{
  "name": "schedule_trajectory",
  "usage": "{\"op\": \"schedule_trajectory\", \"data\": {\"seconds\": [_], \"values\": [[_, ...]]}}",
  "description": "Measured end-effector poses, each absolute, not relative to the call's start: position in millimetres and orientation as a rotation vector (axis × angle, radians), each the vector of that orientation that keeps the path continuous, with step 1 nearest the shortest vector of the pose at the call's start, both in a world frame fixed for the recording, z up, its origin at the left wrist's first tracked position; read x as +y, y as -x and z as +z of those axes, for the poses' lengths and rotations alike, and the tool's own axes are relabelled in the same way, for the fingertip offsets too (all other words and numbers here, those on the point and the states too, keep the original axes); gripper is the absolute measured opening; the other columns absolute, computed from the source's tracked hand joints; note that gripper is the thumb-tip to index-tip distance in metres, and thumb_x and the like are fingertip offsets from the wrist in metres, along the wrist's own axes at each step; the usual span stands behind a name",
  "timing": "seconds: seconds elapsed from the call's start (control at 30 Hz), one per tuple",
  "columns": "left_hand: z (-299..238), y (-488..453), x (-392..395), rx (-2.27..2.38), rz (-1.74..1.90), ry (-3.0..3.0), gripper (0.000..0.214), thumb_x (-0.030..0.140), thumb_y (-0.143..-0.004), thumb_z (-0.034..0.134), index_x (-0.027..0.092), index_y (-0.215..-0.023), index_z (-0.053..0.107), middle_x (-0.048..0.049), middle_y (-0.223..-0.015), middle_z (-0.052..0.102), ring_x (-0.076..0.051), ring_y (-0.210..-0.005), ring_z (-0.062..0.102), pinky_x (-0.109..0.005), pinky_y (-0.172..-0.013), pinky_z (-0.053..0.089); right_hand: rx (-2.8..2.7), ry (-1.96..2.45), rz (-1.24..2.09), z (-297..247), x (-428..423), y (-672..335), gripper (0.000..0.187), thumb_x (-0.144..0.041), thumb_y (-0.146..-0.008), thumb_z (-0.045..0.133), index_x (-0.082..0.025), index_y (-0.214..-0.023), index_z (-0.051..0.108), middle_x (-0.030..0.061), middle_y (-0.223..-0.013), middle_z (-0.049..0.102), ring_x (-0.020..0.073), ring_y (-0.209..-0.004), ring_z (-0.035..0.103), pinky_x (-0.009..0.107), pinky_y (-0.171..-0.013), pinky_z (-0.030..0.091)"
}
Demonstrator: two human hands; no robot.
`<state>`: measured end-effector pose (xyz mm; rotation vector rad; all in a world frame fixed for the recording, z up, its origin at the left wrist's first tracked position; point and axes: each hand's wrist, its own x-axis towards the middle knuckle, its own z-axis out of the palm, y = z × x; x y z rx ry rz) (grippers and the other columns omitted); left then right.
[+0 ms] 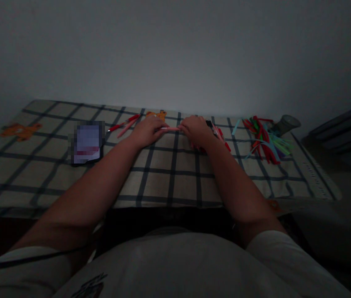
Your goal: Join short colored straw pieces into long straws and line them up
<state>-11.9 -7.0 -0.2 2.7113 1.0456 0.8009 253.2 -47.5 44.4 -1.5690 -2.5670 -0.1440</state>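
Both my hands rest on a checked tablecloth near the table's far edge. My left hand and my right hand each pinch one end of a thin pink strip stretched between them just above the cloth. Fingers of both hands are curled closed on the strip. Red and pink strips or pens lie right beside my right hand, partly hidden by it. The scene is dim.
A phone with a lit screen lies left of my left arm. Red and pink pens lie behind my left hand. A heap of coloured paper strips and a glass jar sit at the right. A plain wall stands behind the table.
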Motion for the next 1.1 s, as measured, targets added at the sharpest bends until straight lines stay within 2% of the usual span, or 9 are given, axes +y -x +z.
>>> {"op": "schedule_trajectory", "data": {"seconds": [0.1, 0.3, 0.47, 0.63, 0.9, 1.1], "values": [[-0.7, 11.9, -6.6, 1.024, 0.802, -2.709, 0.048, 0.052, -0.113, 0.056, 0.019, -0.127, 0.089, -0.0186, -0.123, 0.086, -0.038, -0.121, 0.073, -0.057, -0.115, 0.056, -2.576, 1.581, -0.128, 44.5, -47.2, -253.9, 0.046, -0.032, -0.126, 0.044, -0.018, -0.123, 0.088, 0.02, -0.129, 0.085, 0.0355, -0.12, 0.068, 0.044, -0.1, 0.039], [-4.7, 11.5, -3.2, 1.042, 0.803, -2.695, 0.051, 0.051, -0.115, 0.052, 0.017, -0.128, 0.088, -0.0195, -0.119, 0.085, -0.038, -0.118, 0.072, -0.056, -0.111, 0.057, -2.505, 1.494, -0.077, 40.8, -44.3, -260.5, 0.039, -0.046, -0.125, 0.056, -0.021, -0.128, 0.086, 0.0164, -0.126, 0.086, 0.0345, -0.119, 0.066, 0.043, -0.1, 0.037], [-8.2, 11.6, -0.4, 1.028, 0.813, -2.691, 0.054, 0.054, -0.117, 0.05, 0.018, -0.126, 0.089, -0.0184, -0.116, 0.084, -0.037, -0.117, 0.072, -0.054, -0.11, 0.057, -2.542, 1.511, -0.105, 41.2, -45.4, -257.2, 0.041, -0.039, -0.127, 0.05, -0.019, -0.126, 0.086, 0.0181, -0.129, 0.086, 0.0339, -0.119, 0.066, 0.042, -0.098, 0.036], [-10.3, 12.9, 1.2, 0.976, 0.838, -2.712, 0.047, 0.053, -0.114, 0.057, 0.02, -0.126, 0.089, -0.0167, -0.12, 0.084, -0.036, -0.12, 0.073, -0.054, -0.112, 0.056, -2.593, 1.571, -0.131, 43.4, -46.7, -254.0, 0.046, -0.031, -0.127, 0.044, -0.017, -0.125, 0.087, 0.0193, -0.13, 0.084, 0.0338, -0.12, 0.065, 0.042, -0.097, 0.036], [-6.3, 11.1, -2.2, 1.028, 0.838, -2.706, 0.05, 0.053, -0.118, 0.051, 0.019, -0.125, 0.088, -0.0174, -0.117, 0.084, -0.035, -0.116, 0.072, -0.053, -0.107, 0.057, -2.539, 1.515, -0.114, 40.7, -46.1, -257.3, 0.041, -0.043, -0.127, 0.054, -0.018, -0.128, 0.086, 0.0179, -0.127, 0.085, 0.034, -0.12, 0.066, 0.042, -0.099, 0.037], [-6.4, 11.3, -0.5, 1.011, 0.837, -2.725, 0.052, 0.056, -0.119, 0.051, 0.02, -0.125, 0.088, -0.0167, -0.117, 0.084, -0.035, -0.117, 0.073, -0.052, -0.11, 0.057, -2.595, 1.515, -0.161, 42.6, -46.6, -256.1, 0.048, -0.038, -0.128, 0.043, -0.018, -0.123, 0.086, 0.019, -0.129, 0.084, 0.0339, -0.119, 0.065, 0.042, -0.096, 0.036]]}}
